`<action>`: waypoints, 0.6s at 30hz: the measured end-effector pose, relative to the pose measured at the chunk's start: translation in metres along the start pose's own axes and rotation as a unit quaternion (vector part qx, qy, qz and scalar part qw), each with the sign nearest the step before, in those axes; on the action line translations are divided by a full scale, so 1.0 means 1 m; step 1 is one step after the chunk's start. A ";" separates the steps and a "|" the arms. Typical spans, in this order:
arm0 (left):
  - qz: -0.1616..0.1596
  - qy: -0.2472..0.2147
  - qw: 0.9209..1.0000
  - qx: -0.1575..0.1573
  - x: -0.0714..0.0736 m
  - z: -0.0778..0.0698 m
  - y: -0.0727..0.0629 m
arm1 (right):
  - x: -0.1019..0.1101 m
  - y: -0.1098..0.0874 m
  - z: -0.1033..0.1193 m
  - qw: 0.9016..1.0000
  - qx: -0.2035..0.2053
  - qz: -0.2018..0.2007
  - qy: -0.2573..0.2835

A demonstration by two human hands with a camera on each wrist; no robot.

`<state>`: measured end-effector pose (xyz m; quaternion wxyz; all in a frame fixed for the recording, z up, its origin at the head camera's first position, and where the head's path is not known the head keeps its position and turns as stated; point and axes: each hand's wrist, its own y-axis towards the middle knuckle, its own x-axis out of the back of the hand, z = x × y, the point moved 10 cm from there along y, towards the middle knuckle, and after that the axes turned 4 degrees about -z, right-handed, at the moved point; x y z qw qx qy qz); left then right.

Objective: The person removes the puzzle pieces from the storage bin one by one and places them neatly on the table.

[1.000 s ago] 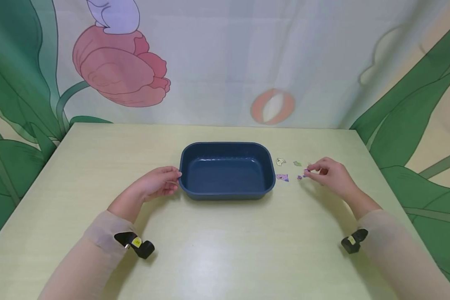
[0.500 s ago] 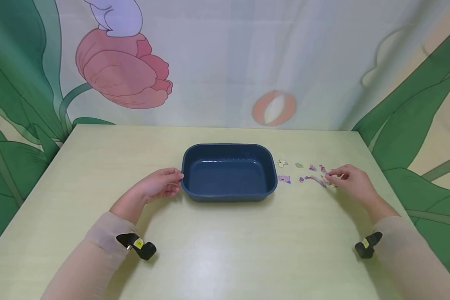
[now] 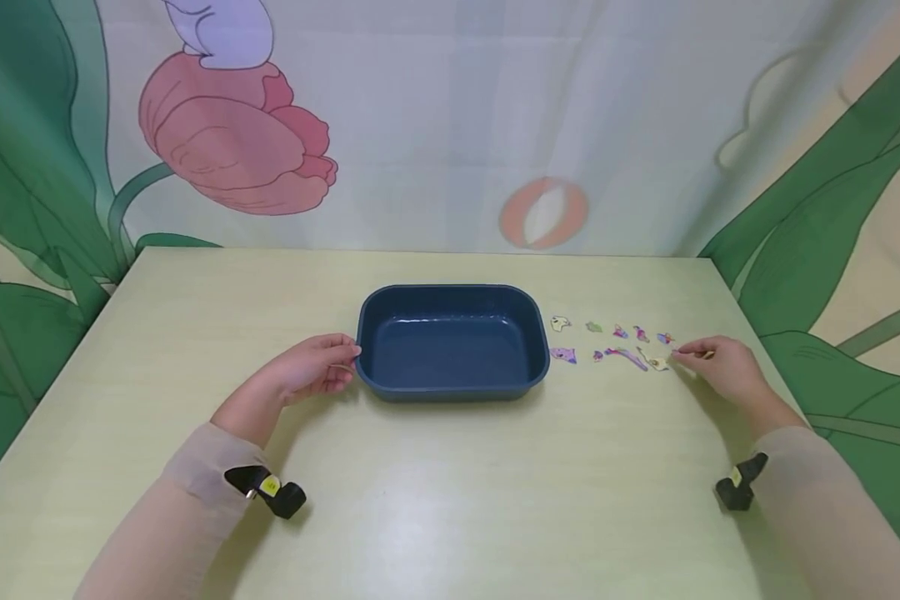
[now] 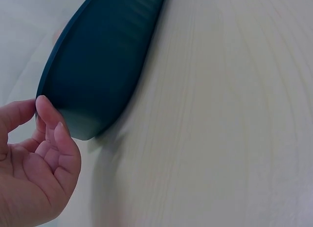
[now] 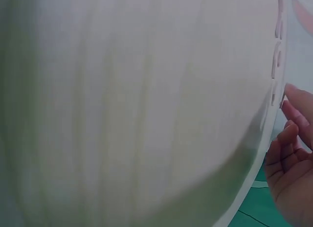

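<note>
A dark blue rectangular basin [image 3: 453, 393] sits on the table. My left hand [image 3: 315, 367] pinches its left rim between thumb and fingertips; in the left wrist view that hand [image 4: 39, 173] shows its other fingers loosely curled. Right of the basin lie two rows of small flat cut-out pieces, among them a purple one [image 3: 564, 356], a long curved one [image 3: 627, 358] and a cream one [image 3: 656, 362]. At the rows' right end, my right hand [image 3: 727, 371] pinches a small flat piece [image 5: 282, 101], mostly hidden by the fingers.
The pale wooden table [image 3: 450, 483] runs back to a hanging printed curtain [image 3: 420, 125] with flowers and leaves. More cut-outs, a green one [image 3: 594, 327] and a white one [image 3: 560, 322], lie close to the basin's right side.
My right hand has moved rightward along the cut-outs, uncovering several that it hid before. My left hand stays at the basin's rim, and the basin has not moved.
</note>
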<state>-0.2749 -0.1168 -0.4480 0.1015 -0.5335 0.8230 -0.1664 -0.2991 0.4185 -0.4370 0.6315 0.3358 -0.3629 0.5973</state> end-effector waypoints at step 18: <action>-0.013 0.021 1.000 -0.001 -0.001 -0.009 0.000 | 0.003 0.007 0.010 0.999 -0.036 0.023 -0.024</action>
